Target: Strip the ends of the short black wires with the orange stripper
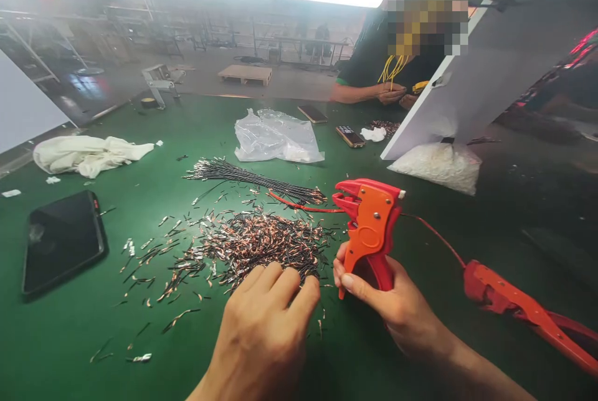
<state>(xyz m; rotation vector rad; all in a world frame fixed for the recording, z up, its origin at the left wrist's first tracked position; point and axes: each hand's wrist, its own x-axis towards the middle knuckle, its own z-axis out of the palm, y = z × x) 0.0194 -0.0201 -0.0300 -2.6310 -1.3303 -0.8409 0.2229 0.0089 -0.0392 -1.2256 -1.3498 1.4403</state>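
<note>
Listing what lies before us, from the middle of the frame outward: one orange-and-red self-adjusting wire stripper (369,220), right of centre, upright above the green tabletop (163,357), nose to the left. We judge it is held this way so that its mouth faces the work side and its handles fit the palm.

One heap of wire clippings (266,236), centre, black sleeving and copper strands mixed; probably kept there to be within reach of both hands. One bundle of black wires (256,180), just beyond the heap, laid lengthwise, perhaps to keep the ends together and apart from the scraps.

Right hand (397,298), lower right of centre: wrapped round the stripper's handles, thumb across the near side, grip apparently firm.

Left hand (271,314), lower centre: back upward, fingers bent, partly closed over the heap's near edge. Its fingertips are hidden; we cannot tell whether anything is pinched there.

Further items: one dark-screened device (63,242), left; one white cloth (91,153), upper left; one clear plastic bag (278,136), upper centre; one co-worker, upper right, handling yellow wires (392,70).
</note>
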